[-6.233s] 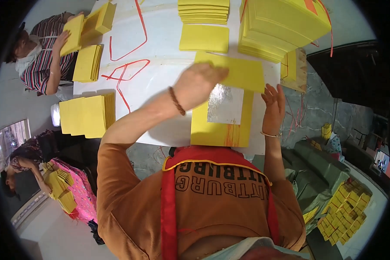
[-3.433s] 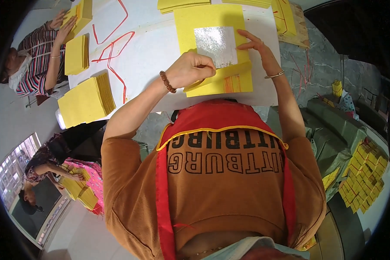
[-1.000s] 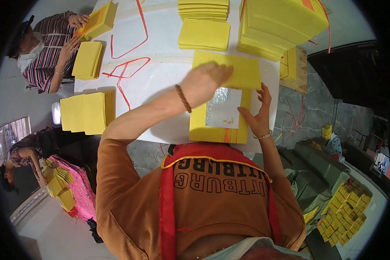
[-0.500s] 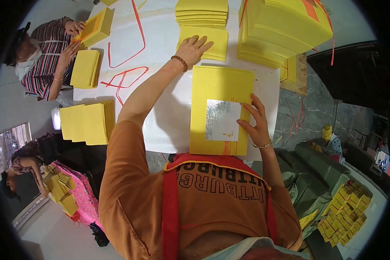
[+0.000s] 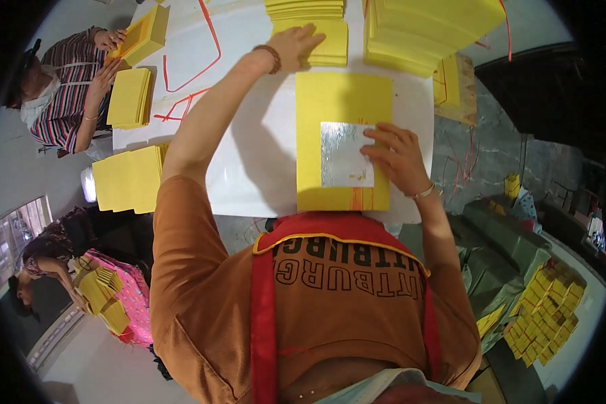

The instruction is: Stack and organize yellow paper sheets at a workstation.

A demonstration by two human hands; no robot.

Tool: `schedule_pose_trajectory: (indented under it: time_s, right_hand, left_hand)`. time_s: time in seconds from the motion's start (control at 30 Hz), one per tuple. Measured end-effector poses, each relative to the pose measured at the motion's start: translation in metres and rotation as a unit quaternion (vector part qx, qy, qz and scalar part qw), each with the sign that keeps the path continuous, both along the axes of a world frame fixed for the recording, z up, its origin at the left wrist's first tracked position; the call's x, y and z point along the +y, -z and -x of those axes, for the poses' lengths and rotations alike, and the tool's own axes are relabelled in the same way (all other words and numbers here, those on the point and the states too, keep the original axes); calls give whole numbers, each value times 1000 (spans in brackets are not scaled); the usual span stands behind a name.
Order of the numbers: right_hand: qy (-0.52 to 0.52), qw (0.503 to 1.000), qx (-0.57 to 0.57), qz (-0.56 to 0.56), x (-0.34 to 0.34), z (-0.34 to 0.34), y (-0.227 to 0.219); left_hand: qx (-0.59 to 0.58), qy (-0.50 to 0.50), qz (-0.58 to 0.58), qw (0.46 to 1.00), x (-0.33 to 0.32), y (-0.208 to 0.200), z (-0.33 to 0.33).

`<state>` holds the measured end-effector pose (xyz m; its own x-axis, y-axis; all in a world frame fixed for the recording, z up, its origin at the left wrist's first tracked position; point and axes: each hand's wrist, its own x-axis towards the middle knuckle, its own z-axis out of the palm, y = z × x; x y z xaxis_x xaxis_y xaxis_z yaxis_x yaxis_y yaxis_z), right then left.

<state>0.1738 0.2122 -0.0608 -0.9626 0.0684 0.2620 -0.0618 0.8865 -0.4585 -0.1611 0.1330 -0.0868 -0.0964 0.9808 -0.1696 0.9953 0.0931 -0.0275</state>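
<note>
A large yellow paper sheet or stack lies on the table before me, with a square of silver foil on its lower middle. My right hand rests over the foil's right edge, fingers stretched out and partly bent; whether they grip the foil is hard to make out. Farther off, my left hand lies with spread fingers on the left part of a small yellow paper pile. Behind it stands another stack of yellow paper pieces.
A tall yellow stack stands at the far right of the white table. Yellow piles and red straps lie at left. A co-worker in stripes handles a yellow box. Another person bends at lower left.
The whole view has shifted, so the table sits higher in the picture. My right hand's fingers reach farther over the foil. My left hand has slid toward the small pile's left edge.
</note>
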Motion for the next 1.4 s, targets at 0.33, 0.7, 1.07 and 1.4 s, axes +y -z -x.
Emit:
schedule_pose_trajectory:
  time_s: [0.33, 0.7, 1.07, 1.4]
  right_hand:
    - [6, 1000, 17, 12, -1, -7, 8]
    - [-3, 973, 5, 232, 0, -8, 24]
    - [-4, 970, 14, 243, 1, -10, 29]
    - [-97, 955, -20, 280, 10, -22, 27]
  left_hand:
    - [-248, 142, -130, 949, -116, -81, -201]
    - [-470, -30, -120, 874, -120, -64, -199]
    - [-569, -179, -28, 802, -117, -65, -195]
    - [-648, -233, -8, 725, -113, -58, -177]
